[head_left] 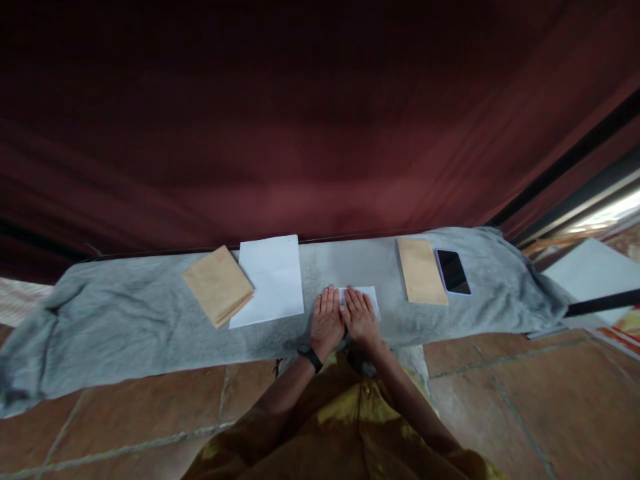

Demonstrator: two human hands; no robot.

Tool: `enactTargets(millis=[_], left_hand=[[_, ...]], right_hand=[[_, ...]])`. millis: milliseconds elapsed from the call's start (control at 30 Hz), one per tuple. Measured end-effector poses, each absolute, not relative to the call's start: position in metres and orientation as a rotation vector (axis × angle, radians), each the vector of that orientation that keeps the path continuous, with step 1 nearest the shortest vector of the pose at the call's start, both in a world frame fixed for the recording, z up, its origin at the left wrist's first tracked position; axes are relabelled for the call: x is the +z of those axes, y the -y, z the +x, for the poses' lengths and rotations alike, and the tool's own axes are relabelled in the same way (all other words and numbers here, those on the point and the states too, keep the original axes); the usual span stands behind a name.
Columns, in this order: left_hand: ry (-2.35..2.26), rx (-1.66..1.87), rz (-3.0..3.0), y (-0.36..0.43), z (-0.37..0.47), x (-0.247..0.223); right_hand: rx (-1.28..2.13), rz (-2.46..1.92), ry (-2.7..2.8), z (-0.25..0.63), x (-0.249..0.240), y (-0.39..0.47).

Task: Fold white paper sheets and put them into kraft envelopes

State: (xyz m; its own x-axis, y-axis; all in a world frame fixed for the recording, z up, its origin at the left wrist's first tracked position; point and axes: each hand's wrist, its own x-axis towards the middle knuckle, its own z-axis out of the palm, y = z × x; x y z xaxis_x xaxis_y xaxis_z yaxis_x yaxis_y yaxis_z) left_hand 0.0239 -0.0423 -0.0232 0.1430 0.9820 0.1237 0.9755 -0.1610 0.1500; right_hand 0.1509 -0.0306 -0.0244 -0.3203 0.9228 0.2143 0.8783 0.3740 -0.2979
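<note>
A small white piece of paper [373,301], apparently folded, lies on the grey cloth [345,260]. My left hand [327,321] rests flat at its left end, fingers stretched forward. Beside it, my right hand [361,319] presses flat on the paper, and the thumbs meet in the middle. Both hands cover much of the sheet, so its left part is hidden. To the left is a stack of white paper sheets [273,280], with several brown envelopes [219,283] overlapping its left edge. Another brown envelope [423,270] lies to the right of my hands.
A phone [453,272] with a dark screen lies right of the single envelope. The cloth covers a long narrow surface. Behind it hangs a dark red curtain [320,153]. A dark bar [605,303] juts in at the right, and the floor is tiled [540,387].
</note>
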Motion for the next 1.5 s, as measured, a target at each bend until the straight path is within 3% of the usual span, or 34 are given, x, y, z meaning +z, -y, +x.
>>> enactTargets(millis=[1500], left_hand=[[-2.050,0.296,2.363,0.056,0.010,-0.015]], right_hand=[[-0.106,-1.760,2.112,0.200,-0.041,0.040]])
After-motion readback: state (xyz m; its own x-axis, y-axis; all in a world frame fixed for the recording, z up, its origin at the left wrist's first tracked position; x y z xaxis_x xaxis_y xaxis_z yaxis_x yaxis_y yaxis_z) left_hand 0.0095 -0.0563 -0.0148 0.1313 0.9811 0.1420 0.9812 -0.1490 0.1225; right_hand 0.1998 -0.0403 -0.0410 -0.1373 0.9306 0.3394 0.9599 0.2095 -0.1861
